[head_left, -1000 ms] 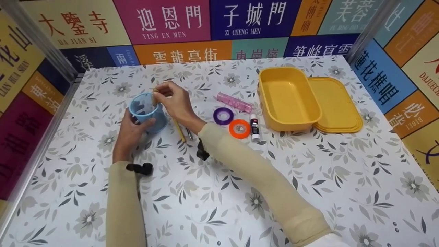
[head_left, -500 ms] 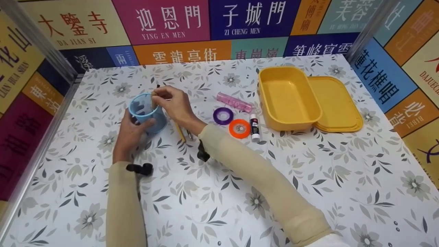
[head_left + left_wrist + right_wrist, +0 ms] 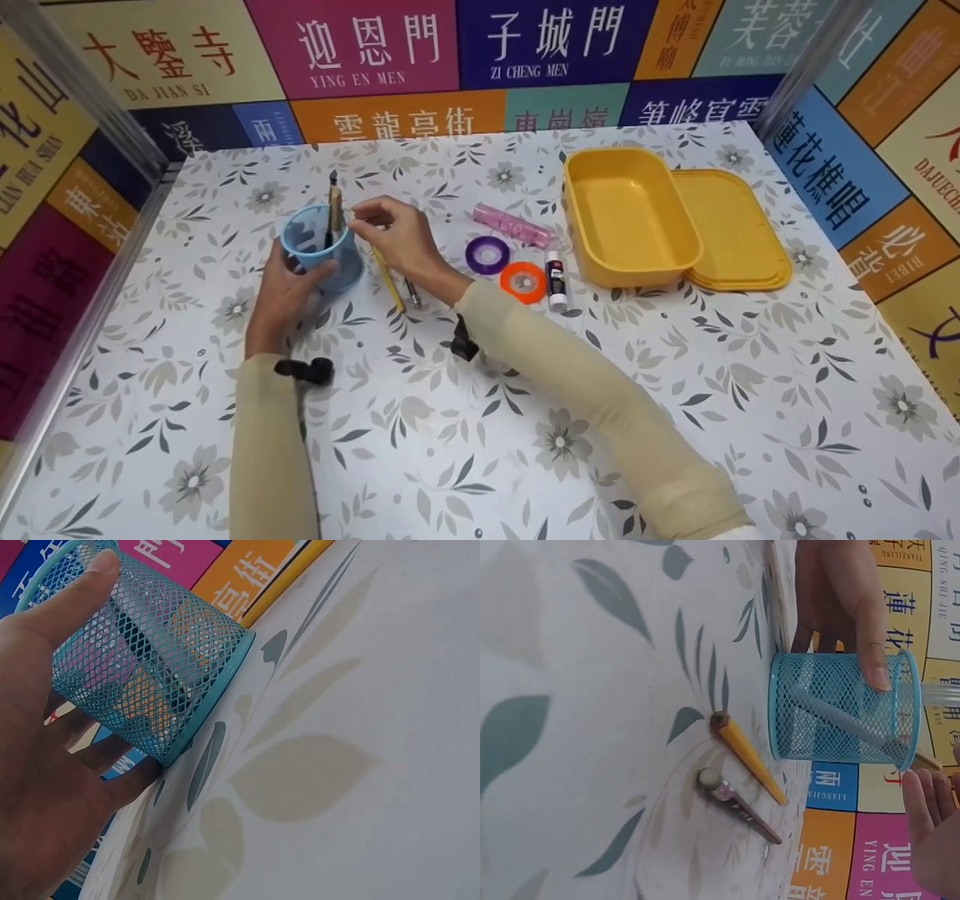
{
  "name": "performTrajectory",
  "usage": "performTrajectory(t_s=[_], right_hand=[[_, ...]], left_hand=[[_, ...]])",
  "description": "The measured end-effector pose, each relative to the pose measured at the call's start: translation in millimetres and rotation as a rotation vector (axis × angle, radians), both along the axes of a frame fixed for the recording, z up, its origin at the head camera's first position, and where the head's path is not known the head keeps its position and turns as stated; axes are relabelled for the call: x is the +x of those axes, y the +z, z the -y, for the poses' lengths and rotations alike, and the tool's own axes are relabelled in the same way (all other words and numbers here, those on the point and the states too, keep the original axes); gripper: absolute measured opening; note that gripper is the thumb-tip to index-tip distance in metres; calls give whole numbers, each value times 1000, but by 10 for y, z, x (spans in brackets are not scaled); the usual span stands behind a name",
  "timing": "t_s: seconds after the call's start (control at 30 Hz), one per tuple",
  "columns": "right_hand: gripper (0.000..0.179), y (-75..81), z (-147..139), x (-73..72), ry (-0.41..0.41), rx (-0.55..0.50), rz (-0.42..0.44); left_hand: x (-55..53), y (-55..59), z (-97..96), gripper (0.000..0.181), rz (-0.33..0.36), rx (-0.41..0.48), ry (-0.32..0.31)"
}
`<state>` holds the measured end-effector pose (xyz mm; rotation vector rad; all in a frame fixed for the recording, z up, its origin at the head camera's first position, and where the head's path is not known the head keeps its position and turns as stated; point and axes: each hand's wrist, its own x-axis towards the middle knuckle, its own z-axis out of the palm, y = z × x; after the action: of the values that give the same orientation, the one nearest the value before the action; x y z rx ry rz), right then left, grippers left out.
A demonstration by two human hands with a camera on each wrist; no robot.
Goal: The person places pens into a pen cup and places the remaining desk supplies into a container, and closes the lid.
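My left hand grips a light blue mesh pen cup, thumb on the near side and fingers round the far side. In the left wrist view the thumb lies along the cup's wall. A slim brush-like stick, with a dark lower part, tan upper part and dark tip, leans inside the cup and rises over the rim. My right hand is just right of the rim, its fingers loosely bent and apart from the stick. Beside the cup lie a yellow pencil and a dark pen.
Right of the hands lie a pink cylinder, a purple ring, an orange ring and a glue stick. A yellow box stands farther right, partly over its yellow lid. Lettered panels border the table.
My right hand has let go of the stick and drawn back to the right. The stick now stands visible in the cup. The left hand keeps its hold.
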<state>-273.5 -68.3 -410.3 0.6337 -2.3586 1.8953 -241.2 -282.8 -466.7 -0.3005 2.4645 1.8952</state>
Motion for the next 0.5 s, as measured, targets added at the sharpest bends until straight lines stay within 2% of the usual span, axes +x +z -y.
performTrajectory(t_s=[0.17, 0.3, 0.5], right_hand=[[24, -45, -127, 24, 47, 34, -18], [25, -100, -245, -11, 61, 117, 0], [27, -131, -430, -68, 70, 189, 43]], left_hand=[[-13, 9, 0, 95, 17, -12, 5], [-5, 17, -2, 95, 33, -10, -1], [35, 50, -16, 95, -22, 8, -52]])
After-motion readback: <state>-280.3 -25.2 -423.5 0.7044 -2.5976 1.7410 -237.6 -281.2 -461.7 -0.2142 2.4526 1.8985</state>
